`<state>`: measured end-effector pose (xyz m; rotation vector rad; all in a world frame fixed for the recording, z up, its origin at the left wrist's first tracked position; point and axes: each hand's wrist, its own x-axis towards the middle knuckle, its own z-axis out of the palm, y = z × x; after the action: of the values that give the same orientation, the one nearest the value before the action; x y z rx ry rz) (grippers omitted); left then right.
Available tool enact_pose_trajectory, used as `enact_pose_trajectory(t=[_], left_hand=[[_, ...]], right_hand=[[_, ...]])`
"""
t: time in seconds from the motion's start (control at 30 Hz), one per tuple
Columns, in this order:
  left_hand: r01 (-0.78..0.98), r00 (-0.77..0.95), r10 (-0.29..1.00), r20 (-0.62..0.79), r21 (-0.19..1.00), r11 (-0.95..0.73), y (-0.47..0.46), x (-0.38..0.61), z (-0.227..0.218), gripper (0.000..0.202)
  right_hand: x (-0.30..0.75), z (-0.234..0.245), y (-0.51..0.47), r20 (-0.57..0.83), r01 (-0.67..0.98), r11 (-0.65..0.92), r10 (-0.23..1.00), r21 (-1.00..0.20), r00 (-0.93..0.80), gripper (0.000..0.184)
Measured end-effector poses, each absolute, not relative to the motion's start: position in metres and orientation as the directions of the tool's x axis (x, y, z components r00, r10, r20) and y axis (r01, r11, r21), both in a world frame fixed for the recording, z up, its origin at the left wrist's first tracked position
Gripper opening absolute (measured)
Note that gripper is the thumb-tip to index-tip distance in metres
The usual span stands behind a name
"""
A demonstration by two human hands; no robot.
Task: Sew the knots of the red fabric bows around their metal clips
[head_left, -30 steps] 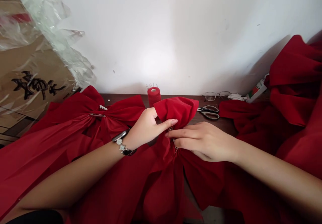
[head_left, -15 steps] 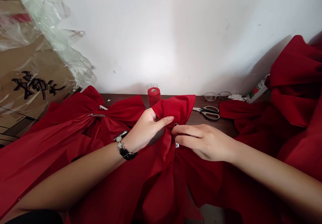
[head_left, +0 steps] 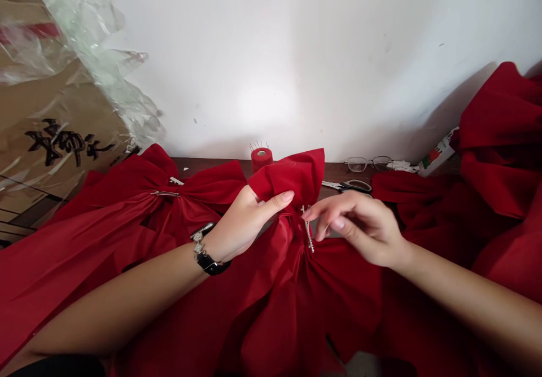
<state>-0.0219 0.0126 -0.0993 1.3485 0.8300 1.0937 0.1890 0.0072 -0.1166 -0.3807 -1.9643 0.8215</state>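
Note:
A large red fabric bow (head_left: 271, 286) lies gathered in front of me. My left hand (head_left: 245, 219), with a watch on its wrist, is closed on the folded red band (head_left: 292, 176) at the bow's centre. My right hand (head_left: 359, 224) pinches the top of a silver metal clip (head_left: 308, 231) that stands against the gathered middle of the bow, with the other fingers curled.
Another red bow (head_left: 139, 196) with a silver clip lies at the left. A red spool (head_left: 261, 158) stuck with pins stands by the wall. Scissors (head_left: 349, 185) and glasses (head_left: 367, 163) lie on the brown table. A cardboard box (head_left: 51, 123) under plastic stands left; red fabric (head_left: 495, 157) is heaped right.
My right hand has lifted from lying flat on the fabric and now pinches the clip's top. The folded band has risen a little in my left hand.

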Motion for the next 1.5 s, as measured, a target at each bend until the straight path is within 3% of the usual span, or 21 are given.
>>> enact_pose_trajectory(t=[0.1, 0.2, 0.3, 0.43, 0.57, 0.67, 0.77, 0.9, 0.97, 1.07, 1.13, 1.3, 1.5], left_hand=[[-0.142, 0.325, 0.927, 0.189, 0.979, -0.149, 0.010, -0.022, -0.098, 0.019], [-0.147, 0.330, 0.916, 0.227, 0.971, -0.188, 0.007, -0.022, -0.097, 0.025], [-0.153, 0.324, 0.915, 0.239, 0.968, -0.199, 0.004, -0.022, -0.097, 0.028], [-0.180, 0.353, 0.905, 0.238, 0.966, -0.184, 0.002, -0.022, -0.096, 0.028], [-0.188, 0.361, 0.895, 0.261, 0.961, -0.205, 0.002, -0.022, -0.096, 0.032], [-0.178, 0.350, 0.901, 0.258, 0.962, -0.206, 0.003, -0.023, -0.098, 0.033], [-0.172, 0.346, 0.907, 0.241, 0.966, -0.192, 0.004, -0.023, -0.100, 0.031], [-0.218, 0.365, 0.903, 0.226, 0.964, -0.153, 0.005, -0.022, -0.104, 0.023], [-0.239, 0.382, 0.899, 0.213, 0.963, -0.126, 0.005, -0.021, -0.105, 0.020], [-0.253, 0.417, 0.888, 0.192, 0.963, -0.090, 0.005, -0.021, -0.107, 0.018], [-0.278, 0.437, 0.877, 0.198, 0.957, -0.078, 0.004, -0.021, -0.108, 0.016], [-0.346, 0.472, 0.854, 0.218, 0.937, -0.048, 0.003, -0.019, -0.100, 0.017], [-0.352, 0.493, 0.846, 0.205, 0.936, -0.021, 0.000, -0.016, -0.091, 0.019]], right_hand=[[0.189, -0.119, 0.013, 0.573, -0.202, 0.536, 0.775, -0.820, -0.267, 0.004], [0.188, -0.119, 0.018, 0.446, -0.169, 0.414, 0.857, -0.894, -0.258, 0.012], [0.188, -0.118, 0.019, 0.401, -0.125, 0.381, 0.866, -0.916, -0.300, 0.016], [0.190, -0.117, 0.020, 0.415, -0.130, 0.395, 0.884, -0.909, -0.216, 0.015], [0.192, -0.115, 0.020, 0.391, -0.105, 0.377, 0.877, -0.920, -0.278, 0.015], [0.193, -0.112, 0.018, 0.434, -0.058, 0.434, 0.870, -0.899, -0.233, 0.013], [0.194, -0.105, 0.015, 0.567, 0.136, 0.581, 0.814, -0.803, -0.125, 0.010], [0.198, -0.095, 0.008, 0.807, 0.449, 0.803, 0.534, -0.391, -0.252, 0.011], [0.199, -0.091, 0.004, 0.824, 0.499, 0.844, 0.420, -0.199, -0.381, 0.019], [0.197, -0.089, 0.000, 0.783, 0.514, 0.848, 0.404, -0.126, -0.473, 0.019], [0.194, -0.089, -0.001, 0.746, 0.511, 0.830, 0.484, -0.225, -0.457, 0.014], [0.189, -0.091, 0.004, 0.512, 0.312, 0.632, 0.766, -0.709, -0.388, 0.014], [0.187, -0.094, 0.012, 0.391, 0.012, 0.446, 0.796, -0.895, -0.462, 0.016]])
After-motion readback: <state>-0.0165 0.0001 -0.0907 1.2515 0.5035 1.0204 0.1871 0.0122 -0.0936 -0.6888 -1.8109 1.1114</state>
